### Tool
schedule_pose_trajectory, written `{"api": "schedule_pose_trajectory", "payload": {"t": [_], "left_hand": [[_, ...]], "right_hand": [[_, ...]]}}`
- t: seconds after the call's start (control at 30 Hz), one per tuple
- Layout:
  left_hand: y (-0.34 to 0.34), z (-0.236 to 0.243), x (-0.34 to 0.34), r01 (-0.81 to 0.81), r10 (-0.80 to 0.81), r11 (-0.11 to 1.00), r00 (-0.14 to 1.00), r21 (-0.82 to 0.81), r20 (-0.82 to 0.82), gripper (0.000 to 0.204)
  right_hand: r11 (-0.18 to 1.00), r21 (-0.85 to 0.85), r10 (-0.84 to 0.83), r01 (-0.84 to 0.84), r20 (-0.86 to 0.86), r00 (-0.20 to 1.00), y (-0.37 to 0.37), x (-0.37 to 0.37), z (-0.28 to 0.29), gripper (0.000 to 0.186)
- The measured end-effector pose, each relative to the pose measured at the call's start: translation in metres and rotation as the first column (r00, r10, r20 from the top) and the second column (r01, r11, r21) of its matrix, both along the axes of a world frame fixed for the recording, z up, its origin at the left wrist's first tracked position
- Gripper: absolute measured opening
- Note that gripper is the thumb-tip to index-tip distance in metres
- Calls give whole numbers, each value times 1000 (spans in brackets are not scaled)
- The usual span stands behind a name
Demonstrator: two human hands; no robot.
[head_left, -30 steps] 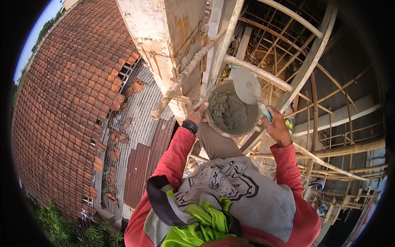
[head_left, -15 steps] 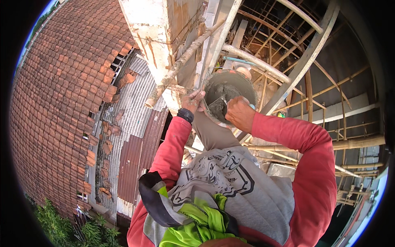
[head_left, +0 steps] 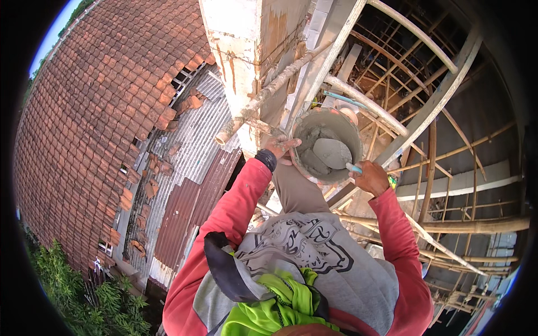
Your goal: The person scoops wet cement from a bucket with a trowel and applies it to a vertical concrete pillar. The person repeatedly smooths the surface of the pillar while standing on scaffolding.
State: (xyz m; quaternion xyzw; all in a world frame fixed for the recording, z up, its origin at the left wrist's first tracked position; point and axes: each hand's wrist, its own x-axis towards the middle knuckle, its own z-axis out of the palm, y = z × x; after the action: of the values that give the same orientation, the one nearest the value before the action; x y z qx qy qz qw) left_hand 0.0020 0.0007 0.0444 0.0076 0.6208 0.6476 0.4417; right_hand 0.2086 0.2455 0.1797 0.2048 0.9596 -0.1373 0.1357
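Head view, only view. Right hand (head_left: 371, 178): fingers closed round the handle of a trowel (head_left: 332, 153), off the bucket's right side. The rounded blade is inside the mouth of the bucket (head_left: 343, 124), smeared grey and lying over the wet mortar (head_left: 309, 161). Whether it bears a load: cannot tell. Left hand (head_left: 283, 145): at the bucket's left rim, fingers reaching to the edge; whether it grips the rim or merely steadies it, cannot tell. Bucket is upright or nearly so, just beyond the knee (head_left: 297, 193); its support is hidden.

Step in hand, judged: working or scooping mortar with the trowel. Next move, judged, calls for a level blade raised clear of the rim, with the left side of the bucket held firm.

Edges: a rough wooden pole (head_left: 274, 88) and the pale column (head_left: 235, 61) stand close to the left hand, so leftward room is tight. A pale pole (head_left: 367, 105) slants past the bucket's far right side; lifting that way could knock the blade. Freest room appears to be above the mouth and back toward the shirt (head_left: 336, 241). Right of the right hand, bamboo poles (head_left: 465, 225) cross over lower ground; anything dropped there would probably fall through. Left, beyond the arm: metal sheets (head_left: 190, 210) and roof tiles (head_left: 101, 112).
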Motion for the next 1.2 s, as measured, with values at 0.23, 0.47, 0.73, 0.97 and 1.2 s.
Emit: {"api": "schedule_pose_trajectory", "payload": {"t": [0.23,0.47,0.73,0.97,1.2], "left_hand": [[45,-37,0,-130,105,983,978,132,182,23],[27,50,37,-97,143,981,947,167,-287,9],[-130,139,124,-449,529,812,836,373,-147,9],[-210,150,230,-744,736,664,632,76,-241,8],[-226,71,261,-883,727,469,366,30,-581,5]], "right_hand": [[792,-563,-511,234,-403,760,4,65,-42,32],[637,-770,-662,28,-529,531,-16,70,9,37],[907,-379,-163,-185,-719,675,-51,4,80,38],[597,-187,639,-780,-476,604,-131,-54,84,34],[345,267,933,-900,-202,298,-194,-89,10,24]]}}
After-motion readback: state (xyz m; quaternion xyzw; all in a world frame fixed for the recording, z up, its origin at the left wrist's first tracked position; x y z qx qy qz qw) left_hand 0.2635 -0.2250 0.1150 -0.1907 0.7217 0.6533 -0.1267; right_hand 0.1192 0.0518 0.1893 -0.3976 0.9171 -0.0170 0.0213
